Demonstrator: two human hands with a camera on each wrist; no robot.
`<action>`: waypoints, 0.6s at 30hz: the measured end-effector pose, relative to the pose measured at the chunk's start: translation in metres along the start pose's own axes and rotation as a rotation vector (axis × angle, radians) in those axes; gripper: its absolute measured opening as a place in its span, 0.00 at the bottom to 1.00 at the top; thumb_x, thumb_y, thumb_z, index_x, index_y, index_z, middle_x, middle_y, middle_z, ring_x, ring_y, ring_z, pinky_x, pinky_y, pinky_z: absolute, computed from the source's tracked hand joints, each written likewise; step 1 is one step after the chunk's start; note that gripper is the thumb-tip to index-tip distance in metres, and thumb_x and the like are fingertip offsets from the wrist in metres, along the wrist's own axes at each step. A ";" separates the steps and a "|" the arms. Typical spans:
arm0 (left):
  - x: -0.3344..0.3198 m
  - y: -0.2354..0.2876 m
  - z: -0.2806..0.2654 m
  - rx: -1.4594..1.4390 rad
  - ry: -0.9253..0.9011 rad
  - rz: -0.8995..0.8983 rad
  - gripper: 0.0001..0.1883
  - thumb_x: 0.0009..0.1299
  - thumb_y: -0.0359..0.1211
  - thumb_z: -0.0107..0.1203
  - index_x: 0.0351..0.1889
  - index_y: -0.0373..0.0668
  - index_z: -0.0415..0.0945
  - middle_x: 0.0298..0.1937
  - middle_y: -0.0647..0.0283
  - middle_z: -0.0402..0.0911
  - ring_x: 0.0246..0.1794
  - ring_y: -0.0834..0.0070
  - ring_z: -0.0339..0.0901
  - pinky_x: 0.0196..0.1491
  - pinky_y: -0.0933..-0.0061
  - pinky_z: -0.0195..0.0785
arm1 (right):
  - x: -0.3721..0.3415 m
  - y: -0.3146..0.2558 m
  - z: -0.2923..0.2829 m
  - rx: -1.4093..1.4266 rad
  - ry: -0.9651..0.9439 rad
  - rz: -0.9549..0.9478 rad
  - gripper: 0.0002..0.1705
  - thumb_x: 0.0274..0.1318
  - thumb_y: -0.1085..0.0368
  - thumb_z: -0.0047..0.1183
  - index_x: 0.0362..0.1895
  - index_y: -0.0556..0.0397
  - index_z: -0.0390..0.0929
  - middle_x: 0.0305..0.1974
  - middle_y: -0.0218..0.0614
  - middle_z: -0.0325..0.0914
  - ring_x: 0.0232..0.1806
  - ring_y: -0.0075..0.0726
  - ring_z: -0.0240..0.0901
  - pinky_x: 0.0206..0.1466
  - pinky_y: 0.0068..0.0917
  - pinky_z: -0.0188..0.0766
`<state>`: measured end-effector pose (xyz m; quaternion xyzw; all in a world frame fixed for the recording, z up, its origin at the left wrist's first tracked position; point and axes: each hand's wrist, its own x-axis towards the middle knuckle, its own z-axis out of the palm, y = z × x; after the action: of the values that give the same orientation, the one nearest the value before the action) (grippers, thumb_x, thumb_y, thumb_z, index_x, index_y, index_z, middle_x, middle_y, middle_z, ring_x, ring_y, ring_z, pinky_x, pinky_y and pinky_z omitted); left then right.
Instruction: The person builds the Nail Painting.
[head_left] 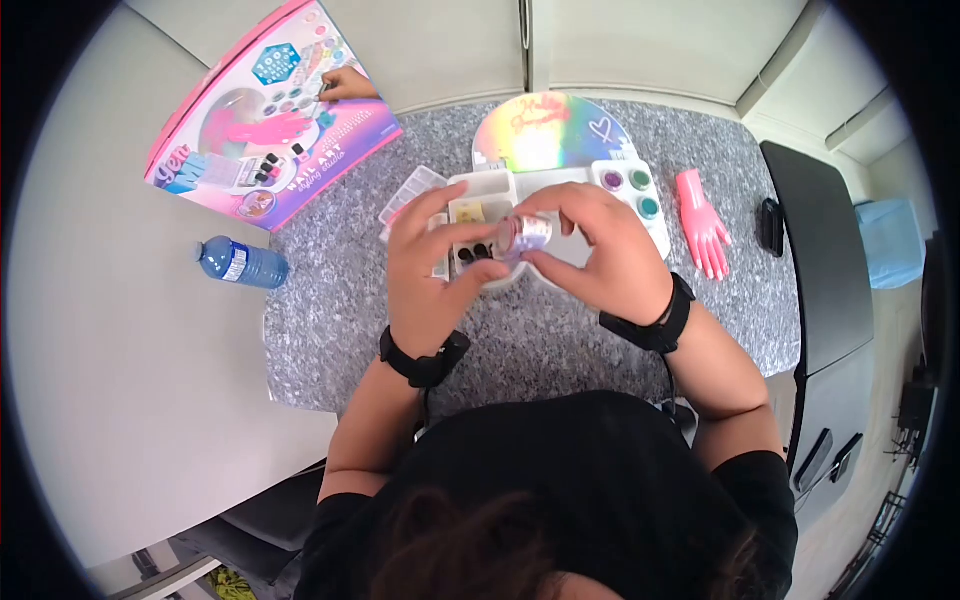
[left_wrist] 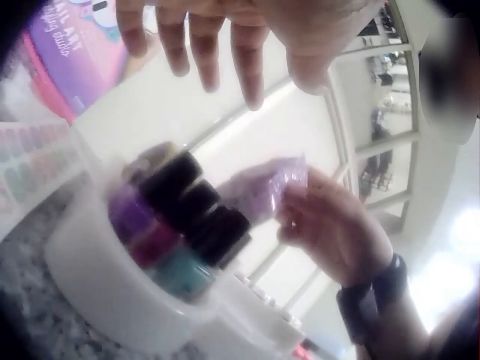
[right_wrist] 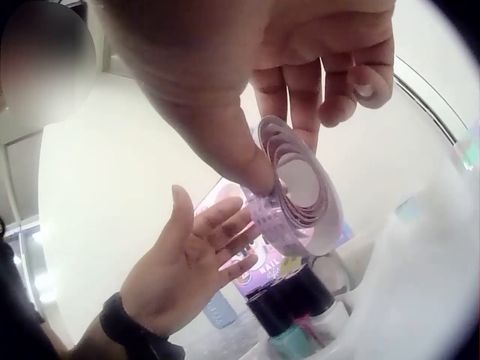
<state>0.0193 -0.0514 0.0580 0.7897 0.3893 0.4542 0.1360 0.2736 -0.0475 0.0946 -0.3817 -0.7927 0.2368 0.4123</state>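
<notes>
My right hand (head_left: pixel 615 250) pinches a coiled roll of thin, pale purple printed strip (right_wrist: pixel 279 229) between thumb and fingers, above the white tray unit. In the right wrist view its loose inner layers show in a spiral. My left hand (head_left: pixel 415 285) hovers on the roll's other side, its fingers extended and holding nothing; the left wrist view shows them apart from the roll. Below stand several nail polish bottles (left_wrist: pixel 161 240) with black caps, in purple, pink and teal, inside a rounded white compartment (left_wrist: pixel 105 277).
An iridescent backboard (head_left: pixel 550 130) rises behind the tray. Small pots (head_left: pixel 648 208) sit in its right side. Further right lies a pink model hand (head_left: pixel 703 225). At left are a water bottle (head_left: pixel 245 262), a nail art box (head_left: pixel 280 120) and a clear divided case (head_left: pixel 412 190).
</notes>
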 end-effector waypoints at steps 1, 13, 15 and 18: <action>-0.001 -0.007 -0.002 -0.059 0.071 -0.099 0.19 0.70 0.48 0.78 0.51 0.48 0.93 0.74 0.56 0.84 0.78 0.50 0.76 0.80 0.48 0.65 | 0.009 0.005 0.001 -0.075 0.015 0.002 0.23 0.56 0.67 0.75 0.57 0.46 0.87 0.51 0.36 0.89 0.45 0.47 0.82 0.52 0.40 0.82; -0.036 -0.102 -0.032 0.185 0.217 -0.609 0.21 0.79 0.43 0.68 0.65 0.44 0.87 0.67 0.52 0.89 0.69 0.51 0.84 0.74 0.51 0.72 | 0.036 0.051 0.033 -0.256 -0.225 0.011 0.23 0.57 0.64 0.77 0.56 0.50 0.85 0.55 0.40 0.89 0.63 0.60 0.79 0.71 0.48 0.76; -0.043 -0.114 -0.034 0.286 0.189 -0.579 0.22 0.78 0.42 0.68 0.66 0.44 0.87 0.65 0.53 0.90 0.67 0.50 0.85 0.72 0.50 0.74 | 0.034 0.052 0.031 -0.250 -0.219 -0.022 0.25 0.55 0.64 0.78 0.57 0.51 0.86 0.56 0.41 0.89 0.63 0.59 0.79 0.73 0.47 0.75; -0.050 -0.135 -0.032 0.240 0.119 -0.643 0.22 0.78 0.41 0.68 0.67 0.47 0.87 0.62 0.54 0.92 0.64 0.50 0.87 0.70 0.51 0.76 | 0.031 0.053 0.030 -0.261 -0.259 -0.011 0.26 0.55 0.64 0.78 0.58 0.52 0.87 0.56 0.42 0.89 0.63 0.59 0.80 0.73 0.47 0.75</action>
<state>-0.0872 -0.0041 -0.0320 0.6093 0.6759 0.3845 0.1554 0.2586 0.0069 0.0565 -0.3941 -0.8651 0.1768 0.2551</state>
